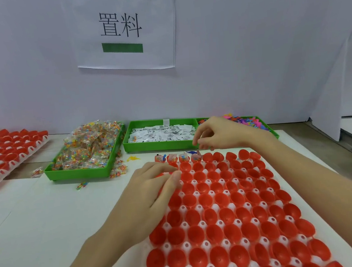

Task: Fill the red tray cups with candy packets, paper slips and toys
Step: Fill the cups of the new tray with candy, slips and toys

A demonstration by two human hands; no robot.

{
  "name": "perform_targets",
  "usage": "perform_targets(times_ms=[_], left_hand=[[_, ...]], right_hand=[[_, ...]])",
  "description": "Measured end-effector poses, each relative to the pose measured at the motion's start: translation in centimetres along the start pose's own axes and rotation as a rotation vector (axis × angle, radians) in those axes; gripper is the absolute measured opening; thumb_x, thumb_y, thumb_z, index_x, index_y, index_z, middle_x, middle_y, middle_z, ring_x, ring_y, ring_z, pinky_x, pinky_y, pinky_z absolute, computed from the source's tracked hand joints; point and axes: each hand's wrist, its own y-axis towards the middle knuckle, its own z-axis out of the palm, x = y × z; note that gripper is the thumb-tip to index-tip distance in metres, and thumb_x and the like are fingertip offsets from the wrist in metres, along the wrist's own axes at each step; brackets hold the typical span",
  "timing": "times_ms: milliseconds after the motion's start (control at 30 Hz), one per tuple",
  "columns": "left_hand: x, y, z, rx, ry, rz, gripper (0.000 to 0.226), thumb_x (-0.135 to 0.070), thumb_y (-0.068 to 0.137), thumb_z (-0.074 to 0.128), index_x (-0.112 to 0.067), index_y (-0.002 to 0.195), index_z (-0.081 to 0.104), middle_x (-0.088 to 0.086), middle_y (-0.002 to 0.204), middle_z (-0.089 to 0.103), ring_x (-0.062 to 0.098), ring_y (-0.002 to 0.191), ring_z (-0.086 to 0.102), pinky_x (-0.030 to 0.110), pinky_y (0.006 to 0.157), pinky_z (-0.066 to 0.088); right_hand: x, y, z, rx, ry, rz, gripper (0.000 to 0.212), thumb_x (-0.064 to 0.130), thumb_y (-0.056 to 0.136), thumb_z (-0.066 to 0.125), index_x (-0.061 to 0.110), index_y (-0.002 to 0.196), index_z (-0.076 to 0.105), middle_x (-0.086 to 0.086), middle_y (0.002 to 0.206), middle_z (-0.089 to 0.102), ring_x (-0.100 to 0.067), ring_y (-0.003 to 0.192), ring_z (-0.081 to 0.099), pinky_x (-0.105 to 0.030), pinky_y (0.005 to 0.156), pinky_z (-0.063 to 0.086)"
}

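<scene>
White walls stand behind a pale table, and a paper sign (121, 29) with two big black characters hangs at 12 o'clock. On the table lies a big tray of red cups (232, 218), filling the side from 3 to 6 o'clock.

At 10 o'clock sits a green bin of candy packets (86, 150). Next to it, near 12 o'clock, is a green bin of white paper slips (160, 135). Bright toys (253, 122) lie in a part of that bin at 1 o'clock.

The left hand (154, 189) rests flat on the far left edge of the tray, fingers straight and holding nothing. The right hand (218, 133) hangs over the far row, with its fingertips curled and pinched together. It may hold a small thing, but I cannot tell what.

Only about four cups in the far row (177, 158) have candy and toys in them. All the other cups look empty, so the job has just begun and most of it is left. Another tray of red cups (6, 149) waits at 9 o'clock. A few packets and a yellow toy (133, 158) lie loose on the table.
</scene>
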Motion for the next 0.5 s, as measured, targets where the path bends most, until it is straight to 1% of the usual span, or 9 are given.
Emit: perform_targets(times_ms=[33,67,167,233,267,333,400,433,500], left_hand=[[0.6,0.2,-0.2,-0.053,0.017,0.014,0.050,-0.047,0.106,0.036,-0.022,0.096,0.078,-0.018,0.114,0.067,0.000,0.116,0.054,0.020,0.103,0.034],[1.2,0.5,-0.7,-0.112,0.073,0.009,0.047,-0.045,0.105,0.040,-0.018,0.096,0.078,-0.013,0.107,0.070,0.006,0.108,0.059,0.024,0.100,0.039],[4.8,0.8,-2.7,-0.282,0.335,-0.089,0.030,-0.028,0.099,0.052,-0.008,0.098,0.074,0.007,0.099,0.072,0.030,0.096,0.063,0.043,0.089,0.046],[7.9,0.3,-4.4,-0.329,0.502,-0.208,0.031,-0.023,0.097,0.050,-0.002,0.104,0.072,0.016,0.105,0.069,0.040,0.098,0.062,0.051,0.087,0.046],[9.4,-0.1,-5.0,-0.333,0.566,-0.264,0.034,-0.023,0.097,0.048,0.000,0.108,0.071,0.020,0.110,0.068,0.043,0.102,0.061,0.054,0.088,0.047],[11.5,-0.9,-5.4,-0.318,0.628,-0.348,0.037,-0.023,0.100,0.050,0.003,0.118,0.070,0.025,0.123,0.067,0.048,0.112,0.062,0.058,0.093,0.047],[12.7,-1.4,-5.1,-0.295,0.638,-0.384,0.030,-0.019,0.105,0.056,0.001,0.122,0.070,0.024,0.132,0.065,0.047,0.121,0.061,0.059,0.101,0.043],[13.0,-1.6,-5.0,-0.283,0.626,-0.380,0.026,-0.015,0.103,0.059,0.001,0.120,0.072,0.022,0.133,0.065,0.045,0.123,0.060,0.058,0.103,0.042],[13.2,-1.5,-5.0,-0.270,0.596,-0.361,0.020,-0.008,0.099,0.064,0.002,0.111,0.075,0.022,0.127,0.068,0.045,0.119,0.062,0.058,0.101,0.044]], right_hand=[[-0.3,-0.2,-0.2,-0.048,0.038,-0.010,0.020,0.010,0.098,0.060,0.021,0.105,0.075,0.005,0.089,0.077,-0.006,0.078,0.073,-0.021,0.070,0.057],[-0.6,-0.6,-0.4,-0.084,0.070,-0.013,0.021,0.009,0.099,0.058,0.021,0.104,0.075,0.004,0.089,0.077,-0.005,0.080,0.073,-0.019,0.071,0.057],[-1.8,-1.9,0.0,-0.204,0.119,-0.041,0.028,0.004,0.100,0.054,0.021,0.102,0.076,0.008,0.089,0.076,0.001,0.082,0.071,-0.012,0.072,0.051],[-2.2,-3.1,0.9,-0.240,0.055,-0.058,0.036,0.001,0.099,0.052,0.025,0.101,0.078,0.014,0.097,0.076,0.007,0.090,0.068,-0.005,0.076,0.046],[-2.5,-3.6,1.4,-0.244,0.020,-0.059,0.040,-0.001,0.098,0.051,0.027,0.102,0.079,0.015,0.104,0.075,0.008,0.098,0.065,-0.004,0.081,0.044],[-2.8,-4.5,2.4,-0.251,-0.007,-0.075,0.046,-0.006,0.096,0.049,0.028,0.105,0.080,0.013,0.120,0.072,0.000,0.115,0.062,-0.015,0.098,0.045],[-3.1,-5.2,3.2,-0.263,-0.006,-0.084,0.052,-0.009,0.094,0.047,0.029,0.107,0.080,0.013,0.129,0.068,-0.005,0.125,0.057,-0.026,0.108,0.044],[-3.1,-5.7,3.3,-0.285,0.009,-0.089,0.053,-0.009,0.094,0.047,0.031,0.106,0.080,0.015,0.129,0.068,-0.003,0.126,0.056,-0.026,0.107,0.045],[-3.2,-6.8,3.2,-0.344,0.106,-0.100,0.053,-0.007,0.096,0.048,0.034,0.102,0.080,0.020,0.122,0.070,0.002,0.120,0.060,-0.021,0.097,0.049]])
